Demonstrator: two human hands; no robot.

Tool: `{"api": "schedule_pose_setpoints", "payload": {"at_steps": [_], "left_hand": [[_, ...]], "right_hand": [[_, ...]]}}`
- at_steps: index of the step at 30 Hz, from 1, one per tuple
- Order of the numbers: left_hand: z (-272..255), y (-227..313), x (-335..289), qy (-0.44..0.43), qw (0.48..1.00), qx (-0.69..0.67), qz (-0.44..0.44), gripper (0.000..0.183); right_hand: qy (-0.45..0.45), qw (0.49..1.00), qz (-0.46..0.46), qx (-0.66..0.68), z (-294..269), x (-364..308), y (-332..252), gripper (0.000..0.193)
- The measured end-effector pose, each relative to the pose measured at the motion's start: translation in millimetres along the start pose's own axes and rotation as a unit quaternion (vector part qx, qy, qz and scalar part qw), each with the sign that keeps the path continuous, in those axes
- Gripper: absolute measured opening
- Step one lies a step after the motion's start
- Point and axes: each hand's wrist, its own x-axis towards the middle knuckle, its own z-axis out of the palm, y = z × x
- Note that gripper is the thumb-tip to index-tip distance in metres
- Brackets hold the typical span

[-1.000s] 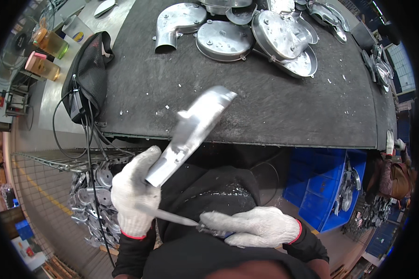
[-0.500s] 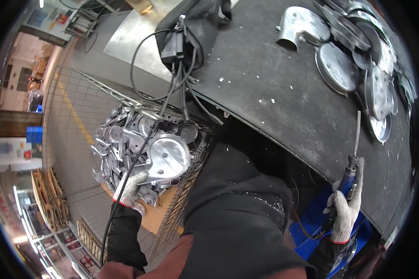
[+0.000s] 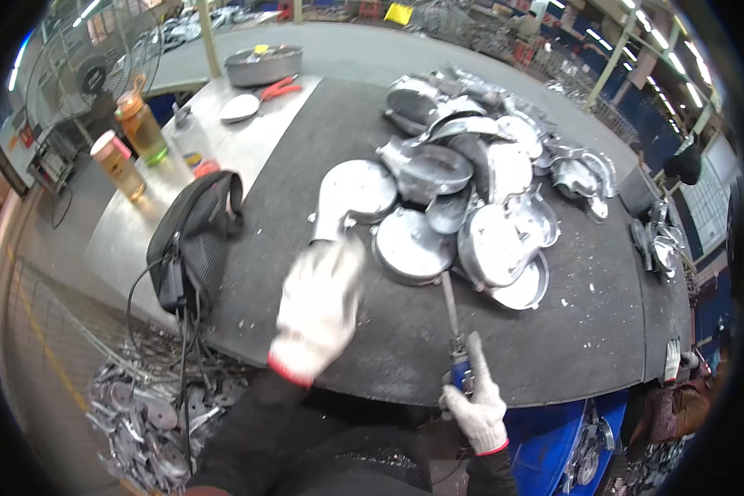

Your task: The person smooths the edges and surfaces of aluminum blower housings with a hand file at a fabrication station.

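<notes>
My left hand [image 3: 318,302], in a white knit glove with a red cuff, reaches over the black table mat. Its blurred fingers are at the tubular end of a round silvery metal casting [image 3: 360,188]; whether they grip it is unclear. In my gloved right hand [image 3: 477,405] is a blue-bodied air file [image 3: 461,370], its thin blade [image 3: 450,306] pointing away from me. The blade's tip is close to another round casting [image 3: 413,248] at the near side of a heap of castings [image 3: 492,169].
A black mesh bag [image 3: 197,240] with cables lies left, near bottles [image 3: 143,128] and a round metal pan [image 3: 264,66]. Below left, a wire cage holds many castings [image 3: 153,413]. A blue bin [image 3: 546,438] stands under the table; another person's gloved hand [image 3: 672,360] is far right.
My left hand has let go of a round casting at the wire cage and moved up over the table to the castings. The view has swung toward the table. My right hand keeps the air file.
</notes>
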Motion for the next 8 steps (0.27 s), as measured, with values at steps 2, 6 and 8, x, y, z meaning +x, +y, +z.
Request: {"api": "schedule_pose_setpoints", "payload": {"at_steps": [2, 6, 8], "left_hand": [[20, -37, 40, -0.037, 0.955, 0.295, 0.003, 0.055], [29, -50, 76, -0.213, 0.953, 0.213, 0.019, 0.049], [39, -53, 101, -0.228, 0.948, 0.222, -0.009, 0.050]], "right_hand": [[-0.024, 0.999, -0.017, 0.044, 2, 0, -3, 0.092], [-0.009, 0.997, -0.072, 0.040, -16, 7, 33, 0.091], [-0.038, 0.997, -0.063, 0.036, -12, 17, 36, 0.091]]}}
